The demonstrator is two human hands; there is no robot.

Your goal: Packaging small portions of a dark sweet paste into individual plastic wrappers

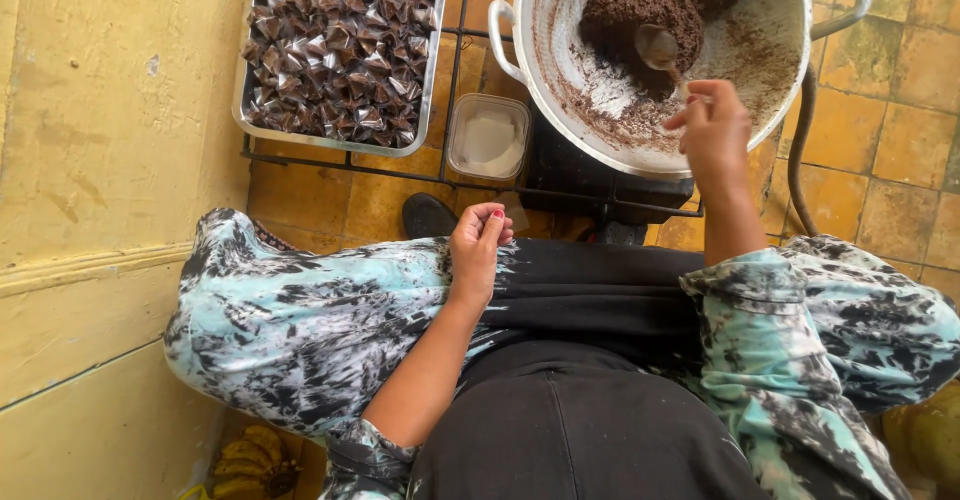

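Observation:
My right hand point(712, 125) grips the handle of a metal spoon point(658, 48) whose bowl digs into a dark brown crumbly mass point(650, 0) inside a large white metal pot point(600, 110) with side handles. My left hand point(478, 245) rests on my knee over black and blue-patterned cloth, fingers curled; something small may be pinched in it, too small to tell. A metal tray point(432, 80) at upper left is filled with several small dark cone-shaped wrapped pieces point(340, 45).
A small clear plastic container point(487, 138) with white contents sits between tray and pot on a black metal rack point(450, 70). A yellow wall point(110, 160) runs along the left. Tiled floor point(900, 120) and a dark hose point(800, 160) lie right. A black shoe tip point(428, 217) shows below.

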